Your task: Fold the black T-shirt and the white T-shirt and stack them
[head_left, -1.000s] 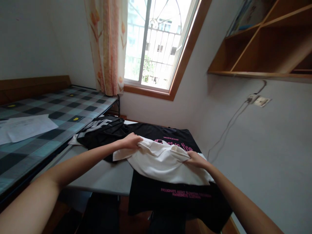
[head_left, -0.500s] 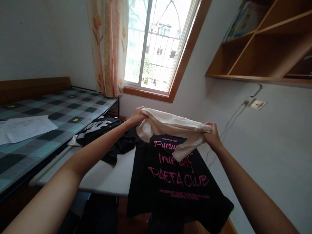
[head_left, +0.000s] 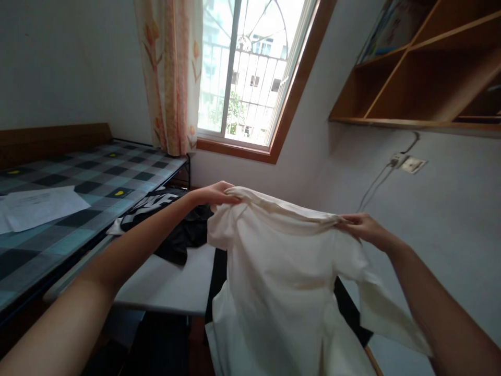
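Observation:
A white short-sleeved shirt (head_left: 282, 271) hangs spread between my two hands, its body draping down toward me. My left hand (head_left: 219, 194) is closed on one shoulder of it, thumb on the near side. At the other shoulder, my right hand (head_left: 360, 227) pinches the cloth. Behind and below the shirt lies a black T-shirt (head_left: 348, 308), mostly hidden, with only its edges showing. To the left of it, a crumpled black garment with white lettering (head_left: 172, 245) rests on the white table (head_left: 168, 287).
A bed (head_left: 97, 177) with a checked cover stands at the left, with paper sheets (head_left: 43, 206) on it. A wooden shelf (head_left: 415, 83) juts from the wall at upper right, above a socket (head_left: 410, 164) with cables. The window (head_left: 250, 78) and curtain (head_left: 172, 78) are ahead.
The white shirt has swung from a bunched, lifted strip to hanging down full length, covering most of the black T-shirt and its pink print. Both hands have come slightly lower, the right one farther right.

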Available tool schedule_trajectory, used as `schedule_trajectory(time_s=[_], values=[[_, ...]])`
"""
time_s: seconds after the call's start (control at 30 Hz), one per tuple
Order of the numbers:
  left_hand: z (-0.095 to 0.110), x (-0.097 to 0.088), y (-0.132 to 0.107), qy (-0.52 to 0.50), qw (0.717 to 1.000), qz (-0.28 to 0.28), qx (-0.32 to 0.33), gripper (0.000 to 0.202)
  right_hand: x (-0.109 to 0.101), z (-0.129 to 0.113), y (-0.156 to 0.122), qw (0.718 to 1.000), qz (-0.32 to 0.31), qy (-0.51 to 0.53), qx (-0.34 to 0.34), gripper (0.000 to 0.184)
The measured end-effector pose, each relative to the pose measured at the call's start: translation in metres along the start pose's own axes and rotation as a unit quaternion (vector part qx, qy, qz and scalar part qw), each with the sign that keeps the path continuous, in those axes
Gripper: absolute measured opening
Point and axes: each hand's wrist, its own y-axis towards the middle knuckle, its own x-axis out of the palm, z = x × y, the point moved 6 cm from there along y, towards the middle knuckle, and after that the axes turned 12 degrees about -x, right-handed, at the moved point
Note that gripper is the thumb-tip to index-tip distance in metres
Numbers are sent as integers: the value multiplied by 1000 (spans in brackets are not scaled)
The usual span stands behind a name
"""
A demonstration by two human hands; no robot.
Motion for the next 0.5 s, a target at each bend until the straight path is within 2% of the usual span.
schedule_trajectory(time_s=[0.07,0.1,0.2,0.27,0.33,0.4,0.5], values=[[-25,4,18,100,992,78,0,34,22,15,10,1000,-7,8,11,56],[-37,8,26,142,985,100,-2,32,35,23,13,999,-31,14,19,57],[-68,21,41,195,976,94,-23,27,61,38,16,994,-104,16,41,54],[-78,24,43,188,979,70,-40,28,71,44,12,985,-158,22,61,51],[-81,21,38,171,983,28,-57,29,70,46,8,981,-183,15,67,48],[-76,18,29,147,986,-35,-65,31,61,46,6,982,-179,-13,58,44],[-56,12,12,77,991,-102,-40,32,36,41,9,989,-107,-104,10,31]])
